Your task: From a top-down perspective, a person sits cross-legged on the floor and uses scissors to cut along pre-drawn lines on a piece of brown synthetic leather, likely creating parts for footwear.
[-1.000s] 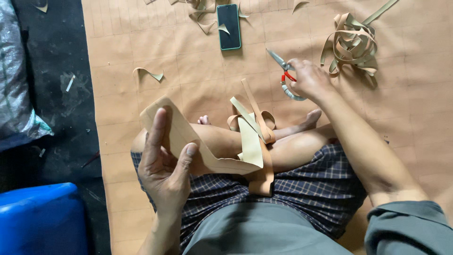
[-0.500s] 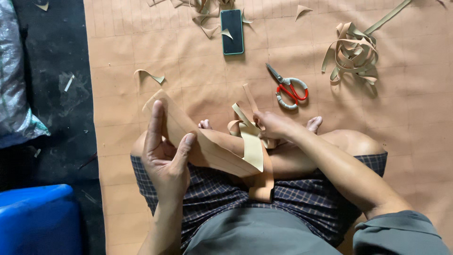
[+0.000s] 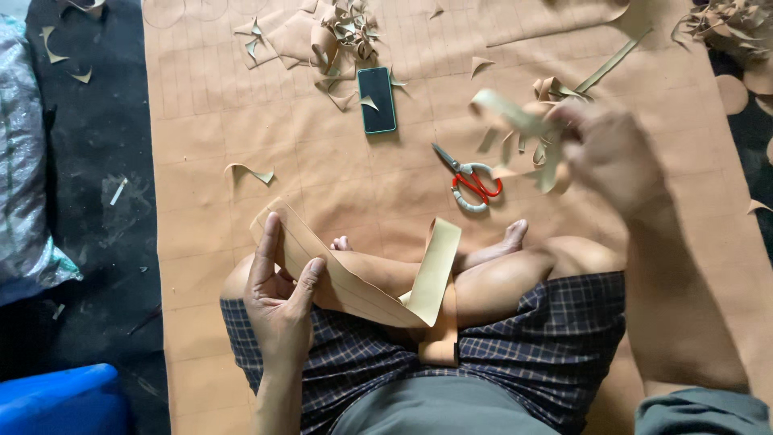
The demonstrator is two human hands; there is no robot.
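Currently left hand point(image 3: 278, 302) pinches the wide tan strip point(image 3: 354, 282) between thumb and fingers; strip runs across the lap and folds up over the crossed legs. Right hand point(image 3: 612, 157), blurred, is raised over the tan sheet point(image 3: 338, 177) on the floor, fingers closed on a thin tan offcut point(image 3: 515, 117). Red-handled scissors point(image 3: 471, 181) lie near it, untouched. Phone point(image 3: 376, 99) sits further up the sheet.
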